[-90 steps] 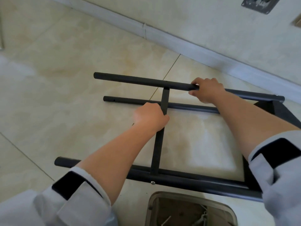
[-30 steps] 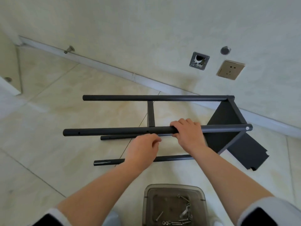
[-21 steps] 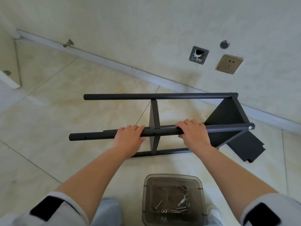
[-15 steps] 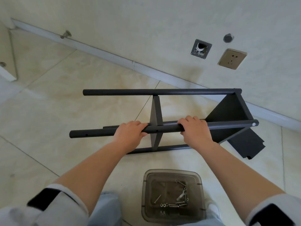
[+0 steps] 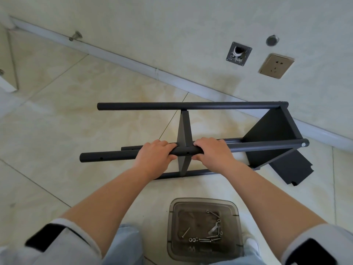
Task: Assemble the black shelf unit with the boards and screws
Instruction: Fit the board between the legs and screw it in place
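**Both hands closing in on the middle board joint**

Since half a second ago, both hands are sitting nearer together on the near upper black metal tube (image 5: 248, 147) — the right hand (image 5: 214, 152) now just right of the thin dark middle shelf board (image 5: 183, 131), the left hand (image 5: 154, 153) just left of it. Each hand is wrapping its curled fingers over this tube, holding it firmly.

The black shelf frame (image 5: 191, 106) is lying on its side on the beige tiled floor (image 5: 57, 121), its long axis running from 9 o'clock to 3 o'clock, with a dark end board (image 5: 273, 134) fixed at the 3 o'clock end. A screw hole in the tube is showing between the two hands, right where the middle board is meeting it. The translucent grey plastic tub (image 5: 236, 209) holding silver screws (image 5: 208, 240) is sitting at 6 o'clock, slightly closer to the right hand — likely the one to reach for a screw. A loose dark notched panel (image 5: 294, 169) is lying at 4 o'clock.
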